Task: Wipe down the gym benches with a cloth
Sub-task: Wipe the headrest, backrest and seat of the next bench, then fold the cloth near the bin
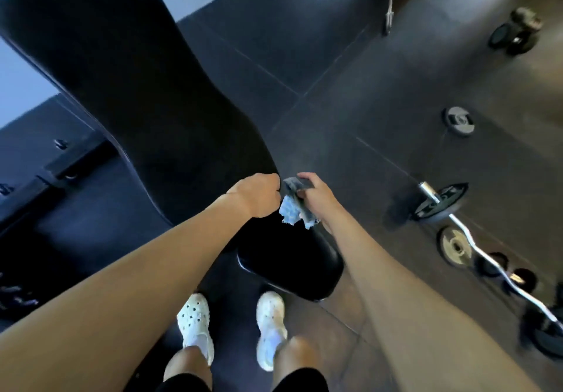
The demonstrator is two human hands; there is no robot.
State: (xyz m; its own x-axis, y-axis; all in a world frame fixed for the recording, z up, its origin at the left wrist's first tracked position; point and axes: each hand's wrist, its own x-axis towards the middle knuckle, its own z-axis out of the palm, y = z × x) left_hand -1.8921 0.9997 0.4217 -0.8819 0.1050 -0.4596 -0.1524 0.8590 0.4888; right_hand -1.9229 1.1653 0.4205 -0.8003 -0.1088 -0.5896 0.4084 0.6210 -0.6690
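A black padded gym bench (146, 93) runs from the upper left down to its seat pad (289, 263) in front of my feet. My right hand (316, 195) grips a crumpled blue and grey cloth (294, 206) just above the gap between backrest and seat. My left hand (259, 193) is curled right beside the cloth, at the lower right edge of the backrest; its fingertips are hidden, so I cannot tell whether it pinches the cloth.
Dark rubber floor tiles (350, 72) lie to the right. A curl bar (475, 248) with weight plates lies on the floor at right, with a loose plate (459, 121) and dumbbells (515, 31) farther off. The bench's black frame (70, 163) stands at left.
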